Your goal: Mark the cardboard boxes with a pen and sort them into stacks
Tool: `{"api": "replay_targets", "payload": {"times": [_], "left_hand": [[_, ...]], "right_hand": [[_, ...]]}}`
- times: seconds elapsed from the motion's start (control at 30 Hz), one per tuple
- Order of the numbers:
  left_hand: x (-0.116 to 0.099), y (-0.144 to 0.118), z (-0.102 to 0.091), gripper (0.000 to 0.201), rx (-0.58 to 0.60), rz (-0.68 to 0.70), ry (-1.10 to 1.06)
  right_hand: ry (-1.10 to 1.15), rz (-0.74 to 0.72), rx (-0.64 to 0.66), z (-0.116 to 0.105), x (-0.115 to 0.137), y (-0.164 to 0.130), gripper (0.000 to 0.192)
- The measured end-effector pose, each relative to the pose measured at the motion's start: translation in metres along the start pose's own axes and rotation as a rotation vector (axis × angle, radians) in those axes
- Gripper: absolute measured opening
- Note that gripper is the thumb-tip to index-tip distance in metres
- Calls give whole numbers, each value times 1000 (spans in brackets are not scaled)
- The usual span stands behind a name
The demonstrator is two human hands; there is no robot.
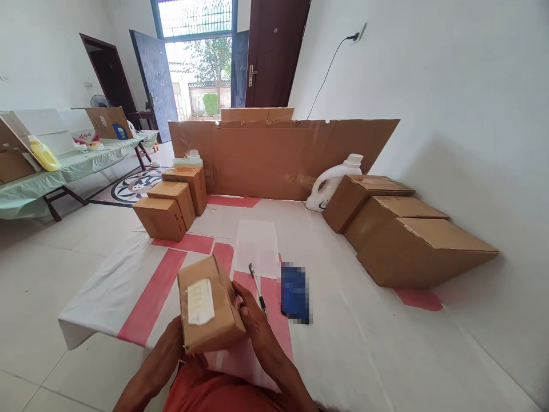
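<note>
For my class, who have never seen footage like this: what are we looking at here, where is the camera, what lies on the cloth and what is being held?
There is no machine here: a person works with two bare hands. The single picture comes from a camera worn on the person's head, looking forward and down.

Both hands hold a small cardboard box with a white label on it. The left hand supports it from below; the right hand has its grip on the box's right side.

The white and red cloth carries a pen, a blue blurred item and a white sheet. Three small boxes stand at the left, three larger boxes along the right wall, with a white jug beside them. A cardboard sheet stands upright behind.
</note>
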State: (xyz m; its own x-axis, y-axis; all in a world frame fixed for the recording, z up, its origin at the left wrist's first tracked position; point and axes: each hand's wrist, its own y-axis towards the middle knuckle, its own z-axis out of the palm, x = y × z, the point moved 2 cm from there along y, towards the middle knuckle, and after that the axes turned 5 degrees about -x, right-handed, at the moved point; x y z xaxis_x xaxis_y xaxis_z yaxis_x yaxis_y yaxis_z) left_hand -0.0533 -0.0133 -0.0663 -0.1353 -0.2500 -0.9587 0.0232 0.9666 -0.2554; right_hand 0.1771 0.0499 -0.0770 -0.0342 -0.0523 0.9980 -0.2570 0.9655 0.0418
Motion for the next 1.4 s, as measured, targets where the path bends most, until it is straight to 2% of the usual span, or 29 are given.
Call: {"api": "replay_targets", "payload": {"times": [0.07,0.1,0.2,0.3,0.4,0.5,0.6,0.7,0.77,0.83,0.93,1.0,1.1,1.2,1.3,1.4], "left_hand": [[6,7,5,81,3,8,10],[9,11,6,82,-32,27,20],[18,28,6,81,-222,108,55],[25,55,6,89,-304,118,-5],[31,78,12,95,-226,125,-88],[37,86,24,98,-147,134,-25],[35,82,41,84,-100,87,46],[11,79,67,77,-17,127,59],[-16,82,93,76,69,220,62],[-45,90,125,70,186,319,53],[-73,110,189,63,409,435,49],[-79,124,237,64,529,489,74],[-76,142,311,76,662,508,109],[-72,156,374,88,767,500,131],[-72,171,411,88,798,474,142],[-68,190,418,83,735,421,169]], "right_hand": [[-13,24,-28,0,-11,2,74],[-12,25,-29,-2,-14,1,73],[34,10,-7,-6,-21,-6,73],[35,-25,-71,-3,-33,-18,92],[-91,-58,-221,10,-49,-30,122],[-225,-29,-317,24,-62,-37,139],[-269,56,-432,26,-64,-38,139],[-273,27,-581,10,-51,-37,130],[-295,-72,-685,-14,-36,-40,115],[-337,-122,-800,-50,-22,-47,94],[-388,-48,-980,-119,-10,-66,73],[-353,39,-1066,-168,-11,-84,76],[-215,146,-1095,-236,-17,-112,84],[-187,157,-1145,-292,-26,-133,84],[-268,119,-1224,-339,-36,-142,81],[-299,110,-1228,-375,-45,-139,76]]}}
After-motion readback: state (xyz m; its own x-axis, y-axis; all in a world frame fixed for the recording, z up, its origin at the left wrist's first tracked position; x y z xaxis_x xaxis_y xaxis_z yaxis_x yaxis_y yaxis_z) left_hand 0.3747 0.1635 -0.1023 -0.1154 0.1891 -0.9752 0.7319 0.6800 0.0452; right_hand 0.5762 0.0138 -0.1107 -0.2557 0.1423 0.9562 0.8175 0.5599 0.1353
